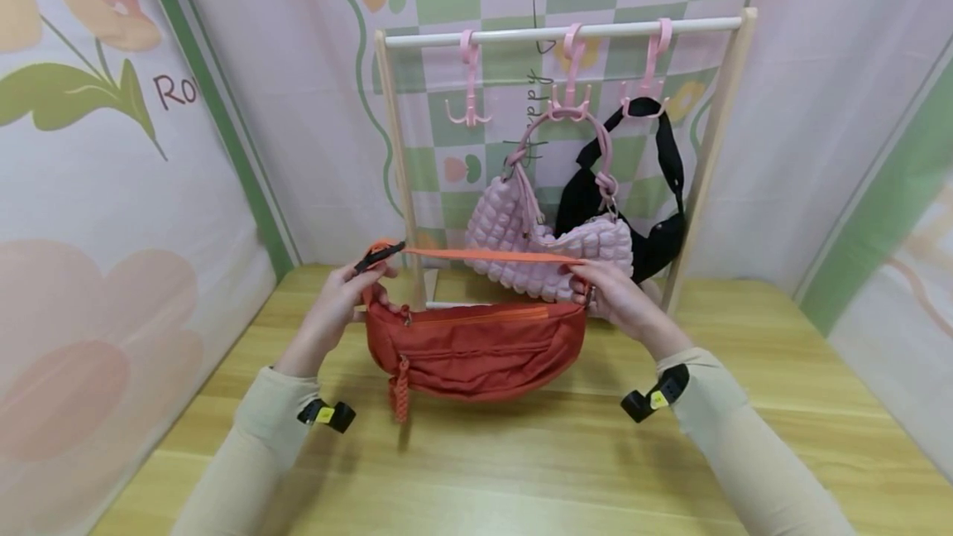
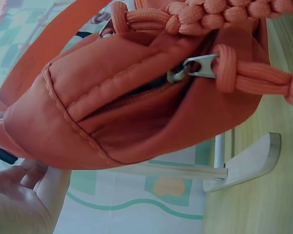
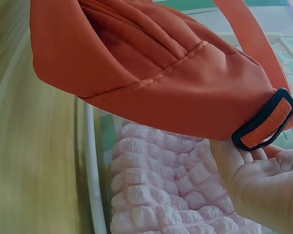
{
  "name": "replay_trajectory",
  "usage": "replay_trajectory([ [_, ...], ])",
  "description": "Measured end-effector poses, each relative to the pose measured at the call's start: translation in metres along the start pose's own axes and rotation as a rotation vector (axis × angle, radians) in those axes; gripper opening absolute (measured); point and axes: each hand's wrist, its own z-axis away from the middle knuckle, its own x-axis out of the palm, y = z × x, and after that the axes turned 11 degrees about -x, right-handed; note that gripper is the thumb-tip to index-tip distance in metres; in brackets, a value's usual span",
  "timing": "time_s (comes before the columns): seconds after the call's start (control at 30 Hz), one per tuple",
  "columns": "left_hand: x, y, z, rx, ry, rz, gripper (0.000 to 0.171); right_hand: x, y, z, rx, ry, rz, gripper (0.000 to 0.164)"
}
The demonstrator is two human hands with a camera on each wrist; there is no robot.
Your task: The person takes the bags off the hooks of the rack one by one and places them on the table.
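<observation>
A red-orange crossbody bag point(image 1: 476, 354) is held up above the table by both hands, its orange strap point(image 1: 491, 256) stretched across the top. My left hand point(image 1: 335, 304) grips the bag's left end by the strap near a black buckle point(image 1: 378, 257). At the other end, my right hand point(image 1: 614, 296) holds the strap beside a dark slider point(image 3: 264, 119). A braided cord pull point(image 1: 402, 391) dangles from the front zipper. In the left wrist view that zipper's metal slider point(image 2: 202, 66) shows close up, with the pocket gaping slightly. Some fingertips are hidden behind the bag.
Behind the bag stands a rack with a white rail point(image 1: 521, 35) and three pink hooks. The left hook point(image 1: 469, 89) hangs bare. A pink puffy bag point(image 1: 499, 222) hangs from the middle hook, a black bag point(image 1: 670, 238) from the right one. The wooden table point(image 1: 521, 470) lies below.
</observation>
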Motion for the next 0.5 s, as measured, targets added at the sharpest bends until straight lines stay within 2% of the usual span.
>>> replay_trajectory([
  [0.17,-0.004,-0.005,0.001,-0.010,0.006,0.003,0.038,-0.001,0.003,0.000,0.020,0.008,0.006,0.015],
  [0.5,-0.013,-0.014,0.001,-0.072,0.026,-0.031,0.044,-0.006,0.014,0.000,0.080,-0.025,-0.021,0.014],
])
